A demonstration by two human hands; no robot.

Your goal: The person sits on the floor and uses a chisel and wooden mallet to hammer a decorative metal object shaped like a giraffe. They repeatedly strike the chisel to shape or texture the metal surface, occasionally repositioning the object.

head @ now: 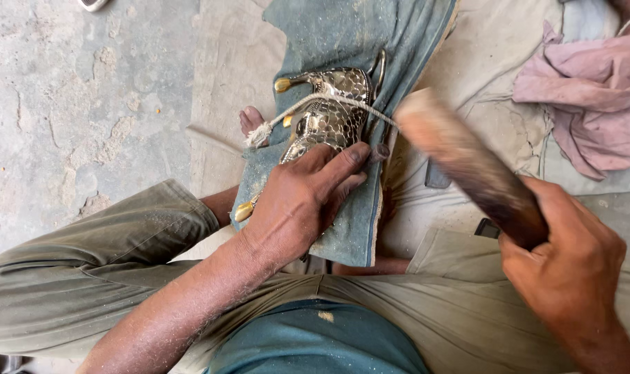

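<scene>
Closest to me, the seated person's right hand (571, 266) is wrapped tight around the dark end of a wooden mallet (467, 166), whose pale far end is blurred. Just beyond the knees, the left hand (304, 201) lies flat, fingers spread and gripping nothing, pressing down on a patterned metal ornament (329, 114). That piece rests on a dusty blue cloth (350, 215) draped over the leg, and a frayed cord (294, 111) crosses it, running down near a bare toe (250, 119). The ornament looks stiff, fairly heavy and slick where polished, with thin brass-tipped prongs that could bend; I'd judge the broad scaled body the safest place to hold it. Farther off lie a crumpled pink rag (585, 97) and the rough concrete floor (72, 104).
</scene>
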